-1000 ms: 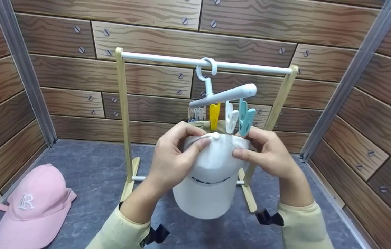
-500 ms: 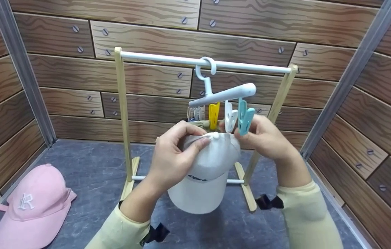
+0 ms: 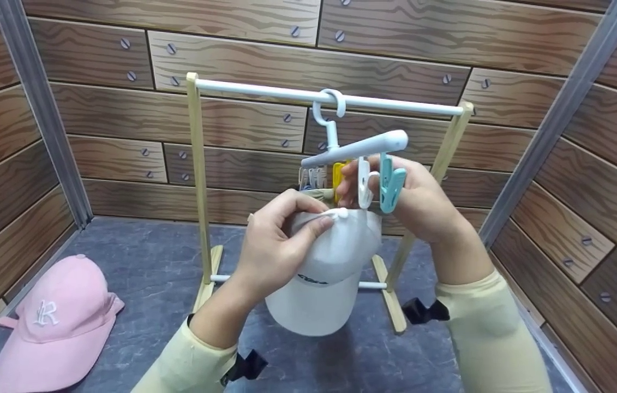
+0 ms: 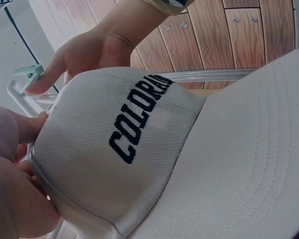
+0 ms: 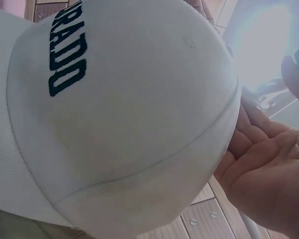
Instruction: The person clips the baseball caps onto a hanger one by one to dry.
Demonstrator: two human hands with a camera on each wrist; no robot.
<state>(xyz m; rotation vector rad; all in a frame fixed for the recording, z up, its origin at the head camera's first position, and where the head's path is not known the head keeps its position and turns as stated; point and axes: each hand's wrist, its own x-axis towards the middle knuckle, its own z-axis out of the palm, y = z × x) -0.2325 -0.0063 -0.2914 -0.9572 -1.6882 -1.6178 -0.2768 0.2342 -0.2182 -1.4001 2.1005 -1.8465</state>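
Observation:
A white baseball cap (image 3: 341, 248) hangs crown up and brim down from my left hand (image 3: 275, 248), which pinches the crown beside its top button. Dark letters cross the cap's front in the left wrist view. Above the crown is a pale blue clip hanger (image 3: 365, 147), with a yellow clothespin (image 3: 337, 183), a white clothespin (image 3: 364, 188) and a teal clothespin (image 3: 390, 188). My right hand (image 3: 420, 204) reaches behind the white and teal ones, fingertips at the yellow one. In the left wrist view its thumb is stretched out against the teal clothespin (image 4: 30, 74).
The hanger hooks over the white bar (image 3: 264, 91) of a small wooden rack (image 3: 198, 180). Several more clothespins (image 3: 312, 177) and something olive green (image 3: 319, 195) hang behind the cap. A pink cap (image 3: 63, 322) lies on the grey surface at left. Wood-patterned walls enclose the space.
My right hand has let go of the white cap and moved up behind the white and teal clothespins, towards the yellow one. The cap has swung slightly left, still pinched by my left hand.

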